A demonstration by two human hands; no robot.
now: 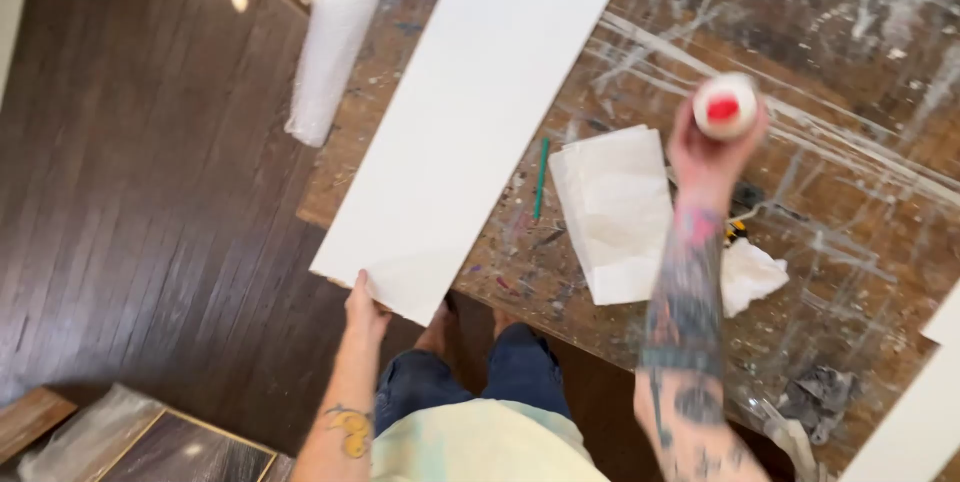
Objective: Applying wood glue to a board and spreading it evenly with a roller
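A long white board (470, 112) lies slanted on a paint-splattered wooden table (830, 202), its near end past the table's front edge. My left hand (365, 307) grips that near end at its lower left corner. My right hand (710, 147) is raised over the table, closed around a white bottle with a red cap (725, 105). Beneath that forearm lie folded white paper sheets (615, 212) and a crumpled white rag (752, 275). A green pencil (541, 178) rests between the board and the sheets.
A roll of white wrap (335, 37) leans at the table's left end above the dark wood floor (130, 212). Another white board (915, 412) sits at the lower right. A grey rag (815, 394) lies near the front edge. My bare feet show under the table.
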